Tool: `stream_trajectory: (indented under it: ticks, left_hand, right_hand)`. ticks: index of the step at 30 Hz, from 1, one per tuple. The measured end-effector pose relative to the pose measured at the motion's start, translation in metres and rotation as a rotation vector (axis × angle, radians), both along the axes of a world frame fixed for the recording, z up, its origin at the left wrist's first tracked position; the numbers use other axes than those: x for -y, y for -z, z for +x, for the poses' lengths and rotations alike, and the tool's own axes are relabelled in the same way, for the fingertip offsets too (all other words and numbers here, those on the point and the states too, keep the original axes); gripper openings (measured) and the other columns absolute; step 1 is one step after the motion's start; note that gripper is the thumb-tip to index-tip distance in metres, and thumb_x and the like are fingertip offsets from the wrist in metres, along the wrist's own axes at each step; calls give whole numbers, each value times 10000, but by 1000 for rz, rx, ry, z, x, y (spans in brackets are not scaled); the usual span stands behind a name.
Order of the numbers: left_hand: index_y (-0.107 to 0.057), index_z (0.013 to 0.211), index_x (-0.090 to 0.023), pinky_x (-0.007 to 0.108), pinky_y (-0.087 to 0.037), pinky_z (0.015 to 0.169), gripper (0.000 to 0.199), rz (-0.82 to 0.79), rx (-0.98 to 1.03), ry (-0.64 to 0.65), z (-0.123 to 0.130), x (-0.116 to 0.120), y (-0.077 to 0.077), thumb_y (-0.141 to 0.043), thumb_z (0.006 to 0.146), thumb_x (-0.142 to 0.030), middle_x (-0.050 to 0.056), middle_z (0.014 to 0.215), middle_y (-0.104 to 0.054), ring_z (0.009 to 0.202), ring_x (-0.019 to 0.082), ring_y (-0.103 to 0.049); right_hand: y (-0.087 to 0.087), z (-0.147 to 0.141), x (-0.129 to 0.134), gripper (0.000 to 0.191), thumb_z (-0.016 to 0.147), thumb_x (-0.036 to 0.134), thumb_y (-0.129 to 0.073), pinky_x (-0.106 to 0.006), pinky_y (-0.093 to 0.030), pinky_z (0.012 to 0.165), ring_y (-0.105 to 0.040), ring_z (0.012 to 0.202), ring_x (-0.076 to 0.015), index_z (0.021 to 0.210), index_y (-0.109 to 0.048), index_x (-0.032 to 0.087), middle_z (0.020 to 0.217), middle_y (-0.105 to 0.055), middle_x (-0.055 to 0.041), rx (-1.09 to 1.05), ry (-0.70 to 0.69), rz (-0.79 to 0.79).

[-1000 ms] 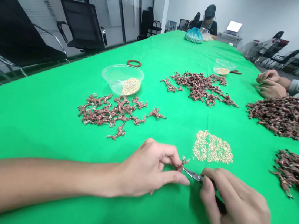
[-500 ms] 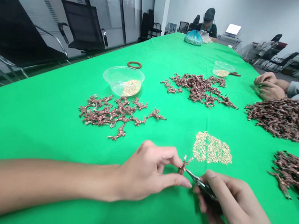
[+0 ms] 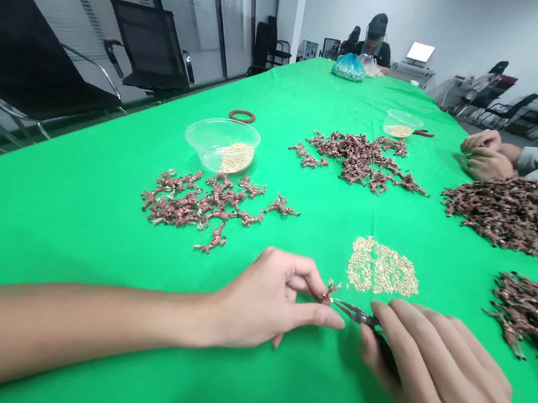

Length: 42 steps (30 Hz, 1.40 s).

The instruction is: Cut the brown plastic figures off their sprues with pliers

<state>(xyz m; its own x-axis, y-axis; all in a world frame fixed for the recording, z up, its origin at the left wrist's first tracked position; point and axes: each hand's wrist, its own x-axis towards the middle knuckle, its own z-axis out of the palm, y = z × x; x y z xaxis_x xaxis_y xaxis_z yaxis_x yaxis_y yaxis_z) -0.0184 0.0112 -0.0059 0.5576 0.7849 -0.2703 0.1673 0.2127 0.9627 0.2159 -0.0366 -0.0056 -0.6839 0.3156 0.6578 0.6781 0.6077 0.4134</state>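
Note:
My left hand [image 3: 279, 297] pinches a small brown deer figurine [image 3: 329, 294] between thumb and fingers, its antlers pointing up. My right hand [image 3: 440, 375] is closed around a pair of pliers [image 3: 358, 314], whose handles are mostly hidden under the palm. The thin jaws point left, with their tips at or very near the figurine; a tiny pale ring shows there. Just beyond the pliers lies a flat patch of small gold-coloured pieces [image 3: 393, 271]. A loose group of similar deer figurines [image 3: 187, 206] lies ahead of my left hand.
A clear plastic bowl [image 3: 206, 145] holds more gold pieces, with a brown ring [image 3: 242, 117] behind it. More figurine heaps [image 3: 500, 212] lie on the green cloth [image 3: 92, 236]. A co-worker's hands [image 3: 488, 157] rest at the right edge. Another person [image 3: 376, 46] sits at the far end.
My right hand has rolled over so its back faces up, turning the pliers with it. The figurine has tilted and sunk slightly in my left fingers.

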Motion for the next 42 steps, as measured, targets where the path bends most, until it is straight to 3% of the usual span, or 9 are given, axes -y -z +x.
stream_trajectory:
  ticks: [16, 23, 36, 42]
  left_hand:
    - [-621, 856, -141, 169, -341, 307, 393, -19, 6, 2, 0, -1, -2, -816, 710, -450, 46, 767, -730, 355, 45, -456]
    - [-627, 848, -133, 161, -325, 310, 415, -20, -7, 14, 0, 0, -3, -823, 694, -465, 55, 765, -732, 358, 47, -478]
    - [-633, 876, -135, 169, -343, 308, 408, -6, -16, 36, -1, -1, -3, -809, 714, -465, 63, 800, -742, 344, 45, -473]
    - [-634, 850, -137, 160, -344, 300, 402, 6, -49, 40, -1, 0, -6, -827, 697, -455, 52, 777, -744, 342, 45, -476]
  right_hand:
    - [-3, 1, 4, 359, 675, 210, -878, -394, -527, 690, -691, 688, -231, 975, -726, 83, 837, -769, -103, 79, -56, 90]
    - [-10, -1, 4, 301, 704, 220, -858, -391, -495, 658, -678, 667, -234, 944, -730, 91, 799, -759, -97, 92, -47, 56]
    - [-10, 1, 3, 383, 670, 208, -888, -423, -486, 663, -676, 655, -232, 975, -722, 47, 803, -773, -109, 148, -94, 61]
    - [-4, -1, 5, 373, 671, 206, -884, -406, -487, 672, -662, 675, -231, 967, -710, 59, 796, -761, -109, 78, -66, 42]
